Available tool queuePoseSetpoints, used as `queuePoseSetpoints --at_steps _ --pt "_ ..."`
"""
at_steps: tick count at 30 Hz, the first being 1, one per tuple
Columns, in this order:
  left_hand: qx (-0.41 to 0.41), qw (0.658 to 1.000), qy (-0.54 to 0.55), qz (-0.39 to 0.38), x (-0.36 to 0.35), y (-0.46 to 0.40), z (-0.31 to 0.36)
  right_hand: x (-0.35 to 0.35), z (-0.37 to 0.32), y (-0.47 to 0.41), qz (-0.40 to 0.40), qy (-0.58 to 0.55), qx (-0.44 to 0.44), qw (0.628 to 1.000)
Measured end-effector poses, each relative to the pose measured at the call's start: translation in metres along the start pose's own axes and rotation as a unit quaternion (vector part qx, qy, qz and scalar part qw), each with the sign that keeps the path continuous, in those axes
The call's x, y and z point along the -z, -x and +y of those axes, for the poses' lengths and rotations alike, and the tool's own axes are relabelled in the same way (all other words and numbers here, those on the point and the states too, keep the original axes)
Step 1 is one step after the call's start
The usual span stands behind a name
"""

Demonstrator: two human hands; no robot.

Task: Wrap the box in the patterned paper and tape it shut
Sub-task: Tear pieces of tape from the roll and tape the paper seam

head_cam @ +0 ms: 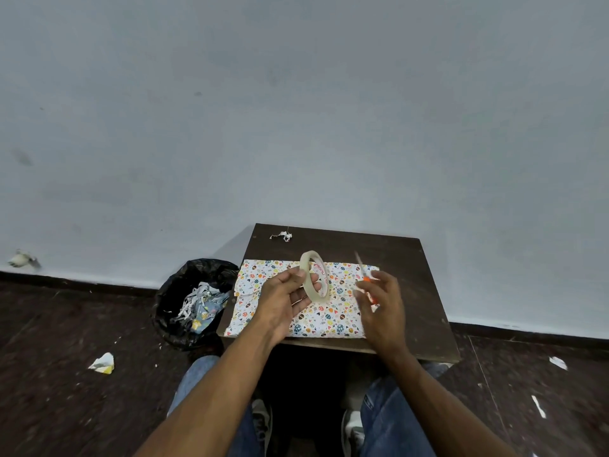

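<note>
Left hand (286,300): grips tape roll (314,274) upright over patterned paper (333,316) (on table (412,282)). Right hand (379,305): holds orange-handled scissors (364,275), fingers curled.

The box itself cannot be seen: the patterned paper (326,311) covers it wholly. The left hand (283,301) and the tape roll (314,275) it holds hide the paper's middle. At three o'clock from the roll, the right hand (382,308) is motion-blurred, as are the orange-handled scissors (364,275) it holds, whose handles lie mostly behind the fingers. Both forearms run off the lower edge. The counter's (425,311) legs are out of sight.
</note>
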State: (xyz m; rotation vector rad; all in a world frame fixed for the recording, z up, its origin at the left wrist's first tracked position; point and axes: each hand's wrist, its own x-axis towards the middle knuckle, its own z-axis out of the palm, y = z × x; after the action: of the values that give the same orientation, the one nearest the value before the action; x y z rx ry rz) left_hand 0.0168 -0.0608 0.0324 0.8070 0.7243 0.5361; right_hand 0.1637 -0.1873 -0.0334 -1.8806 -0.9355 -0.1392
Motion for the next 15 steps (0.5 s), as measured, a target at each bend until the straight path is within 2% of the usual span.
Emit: queuePoseSetpoints --at_steps 3,5,7,9,10,14,15 --pt "0.008 1.000 -0.012 -0.004 -0.002 0.006 0.001 0.017 0.025 -0.007 0.035 0.069 -0.097 0.992" --pt "0.010 1.000 -0.017 0.002 -0.003 0.008 -0.001 0.027 0.041 -0.006 -0.002 0.117 -0.165 0.979" --pt "0.021 0.999 -0.023 0.007 -0.006 0.010 -0.004 0.032 0.051 -0.003 -0.070 0.171 -0.195 0.963" --pt "0.033 0.999 -0.025 0.008 -0.009 0.012 -0.007 0.032 0.053 0.001 -0.104 0.197 -0.186 0.957" --pt "0.038 0.999 -0.020 0.007 -0.010 0.012 -0.009 0.030 0.050 0.002 -0.095 0.197 -0.168 0.961" --pt "0.049 0.999 -0.008 0.002 -0.013 0.012 -0.017 0.019 0.017 -0.002 0.015 0.133 -0.039 0.990" --pt "0.048 0.999 -0.011 0.003 -0.014 0.012 -0.019 0.015 0.005 -0.004 0.018 0.097 -0.015 0.995"
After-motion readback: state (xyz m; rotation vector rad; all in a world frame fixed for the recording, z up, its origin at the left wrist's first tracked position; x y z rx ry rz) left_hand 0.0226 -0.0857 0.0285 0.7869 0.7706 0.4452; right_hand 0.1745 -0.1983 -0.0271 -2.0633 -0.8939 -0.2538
